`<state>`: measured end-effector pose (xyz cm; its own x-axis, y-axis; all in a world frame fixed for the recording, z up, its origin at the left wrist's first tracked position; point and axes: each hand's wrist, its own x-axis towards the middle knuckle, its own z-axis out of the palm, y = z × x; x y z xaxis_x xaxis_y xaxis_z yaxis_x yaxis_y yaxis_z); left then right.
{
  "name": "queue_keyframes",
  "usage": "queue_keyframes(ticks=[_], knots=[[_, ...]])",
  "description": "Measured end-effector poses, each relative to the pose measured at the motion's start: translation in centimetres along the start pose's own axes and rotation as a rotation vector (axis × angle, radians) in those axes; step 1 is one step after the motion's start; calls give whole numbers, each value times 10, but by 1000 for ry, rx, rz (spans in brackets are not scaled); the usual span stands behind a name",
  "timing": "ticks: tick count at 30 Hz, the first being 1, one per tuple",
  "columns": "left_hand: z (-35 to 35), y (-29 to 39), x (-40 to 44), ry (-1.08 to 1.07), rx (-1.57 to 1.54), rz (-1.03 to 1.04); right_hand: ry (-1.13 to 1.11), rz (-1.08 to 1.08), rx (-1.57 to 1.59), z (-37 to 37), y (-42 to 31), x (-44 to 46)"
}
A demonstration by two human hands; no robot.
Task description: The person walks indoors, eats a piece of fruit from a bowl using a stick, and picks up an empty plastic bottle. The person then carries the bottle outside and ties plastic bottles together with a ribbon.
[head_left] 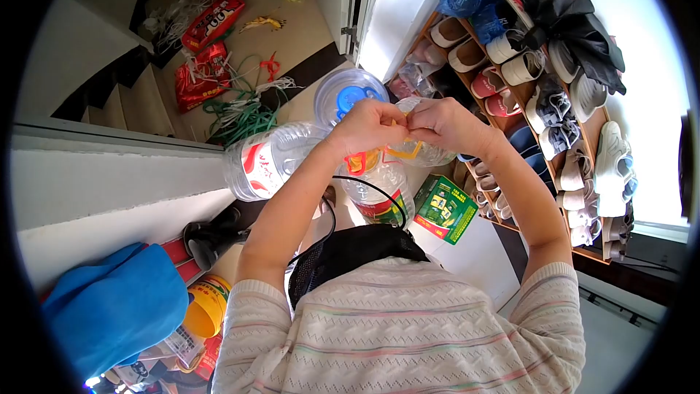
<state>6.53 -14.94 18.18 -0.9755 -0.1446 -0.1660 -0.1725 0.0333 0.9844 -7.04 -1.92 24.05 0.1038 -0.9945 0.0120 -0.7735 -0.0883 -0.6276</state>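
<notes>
My left hand [368,125] and my right hand [450,125] meet above a group of clear plastic bottles, thumbs and fingertips pinched together. Whatever is between the fingertips is too small to make out. A thin yellow strap [406,153] shows just below them. Beneath is a large bottle [375,186] with a red and green label and an orange-red handle [357,163] at its neck. A bottle with a red and white label [262,166] lies on the left. Behind my left hand is a clear jug with a blue cap [353,98]. Another clear bottle [430,155] is partly under my right hand.
A green box [446,209] lies right of the bottles. The shoe rack [487,58] stands along the right wall. Beyond the doorway are red bags [202,76] and tangled green straps [239,120]. Blue cloth [117,299] and a yellow bucket [208,306] are at lower left.
</notes>
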Motion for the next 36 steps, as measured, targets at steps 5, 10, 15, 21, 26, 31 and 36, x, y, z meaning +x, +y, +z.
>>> queue_keyframes(ticks=[5, 10, 15, 21, 26, 31, 36], knots=[[-1, -1, 3, 21, -192, -62, 126, -96, -160, 8, 0, -2], [-1, -8, 5, 33, -202, -28, 95, 62, -32, 1, -18, -6], [6, -9, 2, 168, -52, 88, 220, 249, 262, 6, -15, -3], [20, -3, -3, 397, 137, 263, 179, 573, 530, 4, -6, 5], [23, -4, 0, 541, 347, 462, 96, 602, 605, 3, -4, 9], [25, -10, 1, 571, 333, 482, 65, 578, 661, 2, 3, 10], [25, -11, 0, 547, 323, 484, 27, 586, 682, 2, 8, 10]])
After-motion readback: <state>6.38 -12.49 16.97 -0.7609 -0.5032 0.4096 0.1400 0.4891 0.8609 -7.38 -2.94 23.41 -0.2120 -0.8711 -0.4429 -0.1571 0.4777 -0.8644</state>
